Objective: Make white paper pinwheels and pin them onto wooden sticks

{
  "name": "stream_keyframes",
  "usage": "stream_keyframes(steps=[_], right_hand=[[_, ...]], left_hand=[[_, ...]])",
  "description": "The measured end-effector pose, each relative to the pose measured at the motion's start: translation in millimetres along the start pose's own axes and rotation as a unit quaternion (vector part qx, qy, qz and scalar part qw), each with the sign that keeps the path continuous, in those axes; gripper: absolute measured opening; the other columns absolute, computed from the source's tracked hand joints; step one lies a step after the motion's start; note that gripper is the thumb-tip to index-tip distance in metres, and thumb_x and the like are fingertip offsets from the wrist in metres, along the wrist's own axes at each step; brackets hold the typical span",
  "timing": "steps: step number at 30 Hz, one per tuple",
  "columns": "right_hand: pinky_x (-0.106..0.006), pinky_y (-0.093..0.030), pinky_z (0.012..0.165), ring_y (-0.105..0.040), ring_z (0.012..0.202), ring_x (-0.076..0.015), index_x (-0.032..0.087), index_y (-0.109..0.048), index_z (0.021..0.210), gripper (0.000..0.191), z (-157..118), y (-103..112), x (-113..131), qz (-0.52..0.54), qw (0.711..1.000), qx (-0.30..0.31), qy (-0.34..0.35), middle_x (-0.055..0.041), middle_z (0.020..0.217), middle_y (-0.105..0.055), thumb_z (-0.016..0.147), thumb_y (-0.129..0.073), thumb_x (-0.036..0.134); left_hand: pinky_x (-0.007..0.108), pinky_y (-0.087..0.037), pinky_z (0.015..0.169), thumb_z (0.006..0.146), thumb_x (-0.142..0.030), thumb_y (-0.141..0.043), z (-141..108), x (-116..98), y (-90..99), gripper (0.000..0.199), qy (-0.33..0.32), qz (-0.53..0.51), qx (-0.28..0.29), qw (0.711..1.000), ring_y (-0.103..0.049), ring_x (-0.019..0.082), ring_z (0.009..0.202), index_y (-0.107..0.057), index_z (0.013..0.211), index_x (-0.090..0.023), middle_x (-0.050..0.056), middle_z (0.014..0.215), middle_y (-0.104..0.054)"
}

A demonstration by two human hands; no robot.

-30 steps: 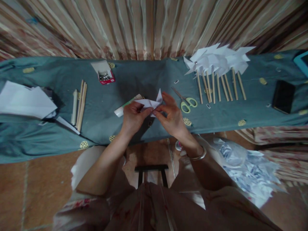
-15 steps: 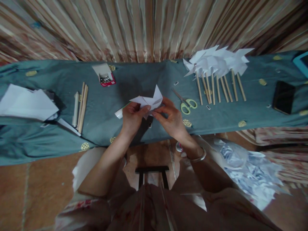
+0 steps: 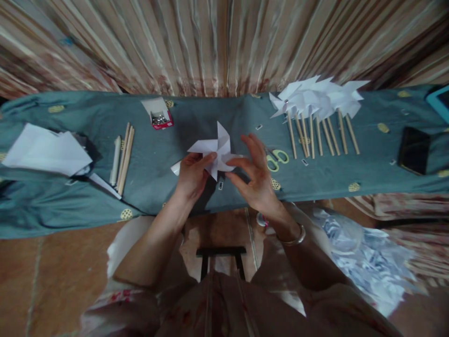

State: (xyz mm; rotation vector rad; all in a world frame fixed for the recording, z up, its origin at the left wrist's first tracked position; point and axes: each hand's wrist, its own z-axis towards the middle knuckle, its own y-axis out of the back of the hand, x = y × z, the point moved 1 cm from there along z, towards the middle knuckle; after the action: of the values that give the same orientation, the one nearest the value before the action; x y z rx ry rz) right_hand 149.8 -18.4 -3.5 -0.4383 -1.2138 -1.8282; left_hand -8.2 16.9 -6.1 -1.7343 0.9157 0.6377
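Observation:
A white paper pinwheel point(image 3: 221, 152) with pointed, folded blades is held above the table in front of me. My left hand point(image 3: 192, 175) is closed on its left side, the thumb pressed flat near the centre. My right hand point(image 3: 254, 175) is at the pinwheel's right edge with fingers spread; index fingertip and thumb are at the paper with a gap between them. Just behind that hand, green-handled scissors point(image 3: 277, 159) lie on the cloth, their blades mostly hidden. A white roll-like object point(image 3: 175, 167) shows partly beside my left hand.
Finished pinwheels point(image 3: 315, 96) on wooden sticks lie at the back right, near a black phone point(image 3: 415, 150). To the left are a small box of metal pins point(image 3: 161, 119), sticks point(image 3: 125, 159) and stacked white paper point(image 3: 45, 150). A bag of paper scraps point(image 3: 365, 257) sits below right.
The pinwheel has turned to face up more, its blades spread out. My right hand has loosened from its pinch and its fingers have opened outward. My left hand keeps its hold.

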Motion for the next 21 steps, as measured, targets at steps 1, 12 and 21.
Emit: stream_keyframes(steps=[1, 12, 21], right_hand=[[-0.058, -0.027, 0.123, -0.025, 0.152, -0.0303, 0.027, -0.069, 0.095, 0.006, 0.8, 0.7, 0.8, 0.002, 1.0, 0.001, 0.002, 0.0022, 0.157, -0.04, 0.09, -0.065, 0.028], [-0.054, -0.031, 0.122, -0.036, 0.148, -0.0272, 0.027, -0.073, 0.084, 0.008, -1.1, 0.7, -7.3, 0.117, 0.984, -0.019, -0.13, -0.0008, 0.143, -0.058, 0.088, -0.066, 0.03], [-0.054, -0.03, 0.123, -0.034, 0.149, -0.0284, 0.024, -0.07, 0.082, 0.008, -0.8, 3.6, -5.3, 0.054, 0.993, -0.015, -0.108, -0.0038, 0.145, -0.056, 0.087, -0.065, 0.024]], left_hand=[[0.02, -0.054, 0.062, 0.058, -0.014, -0.086, -0.8, 0.7, -0.3, 0.018, 0.005, 0.001, 0.001, 1.0, -0.066, 0.01, 0.061, -0.072, 0.069, -0.016, 0.0, 0.07, -0.074], [0.026, -0.056, 0.075, 0.054, -0.017, -0.086, -5.7, 4.9, -2.0, 0.024, -0.032, 0.035, 0.01, 0.999, -0.069, 0.013, 0.071, -0.075, 0.076, -0.016, 0.002, 0.08, -0.077], [0.026, -0.055, 0.075, 0.051, -0.018, -0.088, -6.2, 6.1, -0.8, 0.025, -0.045, 0.067, -0.002, 0.997, -0.069, 0.014, 0.073, -0.076, 0.073, -0.019, 0.001, 0.079, -0.077]])
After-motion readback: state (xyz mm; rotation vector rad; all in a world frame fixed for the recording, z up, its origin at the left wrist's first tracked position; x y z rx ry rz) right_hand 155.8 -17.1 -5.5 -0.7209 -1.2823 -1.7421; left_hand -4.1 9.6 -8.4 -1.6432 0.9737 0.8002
